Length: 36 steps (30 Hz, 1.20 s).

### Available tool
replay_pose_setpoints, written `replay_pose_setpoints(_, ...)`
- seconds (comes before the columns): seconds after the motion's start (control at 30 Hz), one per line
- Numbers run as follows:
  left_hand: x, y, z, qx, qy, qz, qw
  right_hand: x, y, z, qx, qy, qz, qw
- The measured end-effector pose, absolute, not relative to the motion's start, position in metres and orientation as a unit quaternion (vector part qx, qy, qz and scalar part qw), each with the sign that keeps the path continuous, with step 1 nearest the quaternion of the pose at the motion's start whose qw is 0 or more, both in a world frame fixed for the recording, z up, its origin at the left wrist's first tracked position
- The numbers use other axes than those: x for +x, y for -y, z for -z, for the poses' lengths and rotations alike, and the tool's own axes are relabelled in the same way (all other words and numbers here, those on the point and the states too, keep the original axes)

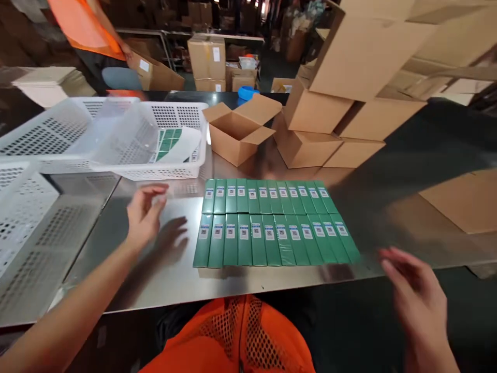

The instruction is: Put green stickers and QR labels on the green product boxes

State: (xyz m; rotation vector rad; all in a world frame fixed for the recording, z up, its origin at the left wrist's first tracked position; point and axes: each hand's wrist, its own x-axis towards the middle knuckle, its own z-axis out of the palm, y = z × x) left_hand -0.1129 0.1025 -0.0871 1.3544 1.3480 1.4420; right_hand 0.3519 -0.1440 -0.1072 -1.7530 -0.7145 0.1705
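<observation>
Two rows of narrow green boxes [244, 248] lie side by side on the metal table [171, 280], each with a small white label bearing a square code. To the left of the rows, my left hand [145, 212] hovers above the table with its fingers curved and apart, holding nothing. Off the right end of the front row, my right hand [415, 290] is near the table's front edge, slightly blurred, its fingers apart and nothing in it. Neither hand touches the boxes.
Behind the boxes stands an open cardboard box [236, 147]. A white basket [171, 168] holding green-and-white sheets is at the back left, beside more baskets. Stacked cardboard boxes [322, 111] rise at the back right. A person in an orange vest [83, 26] stands across the table.
</observation>
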Motion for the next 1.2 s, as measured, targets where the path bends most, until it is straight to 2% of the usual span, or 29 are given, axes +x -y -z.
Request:
replay_pose_setpoints(0.07,-0.100,-0.083,0.116,0.431,-0.519,-0.546,0.497,0.377,0.114,0.115,-0.685,0.270,-0.164,0.656)
replay_pose_setpoints(0.17,-0.081,-0.077,0.136,0.334,-0.535,-0.510,0.586,0.395,0.067,0.124,-0.678,0.267,-0.236,0.643)
replay_pose_setpoints(0.3,-0.059,-0.079,0.125,0.319,-0.520,-0.520,0.598,0.392,0.032,0.131,-0.671,0.280,-0.305,0.615)
replay_pose_setpoints(0.53,-0.017,-0.065,0.116,0.289,-0.483,-0.530,0.635,0.392,0.024,0.140,-0.684,0.324,-0.349,0.554)
replay_pose_setpoints(0.63,-0.018,-0.065,0.120,0.279,-0.469,-0.531,0.648,0.399,0.022,0.139,-0.675,0.361,-0.342,0.545)
replay_pose_setpoints(0.7,-0.024,-0.070,0.121,0.263,-0.449,-0.518,0.679,0.406,0.020,0.131,-0.697,0.408,-0.316,0.498)
replay_pose_setpoints(0.8,-0.035,-0.084,0.122,0.245,-0.417,-0.512,0.710,0.408,0.008,0.103,-0.755,0.501,-0.180,0.383)
replay_pose_setpoints(0.9,-0.041,-0.100,0.130,0.250,-0.402,-0.535,0.700,0.379,-0.017,0.061,-0.727,0.581,-0.056,0.362)
replay_pose_setpoints(0.97,-0.042,-0.105,0.137,0.266,-0.397,-0.548,0.686,0.341,-0.040,0.035,-0.676,0.636,-0.057,0.368)
replay_pose_setpoints(1.1,-0.040,-0.104,0.147,0.345,-0.354,-0.527,0.692,0.243,-0.102,0.006,-0.598,0.706,-0.131,0.356)
replay_pose_setpoints(1.2,-0.044,-0.104,0.149,0.360,-0.359,-0.520,0.687,0.184,-0.154,0.000,-0.570,0.729,-0.099,0.365)
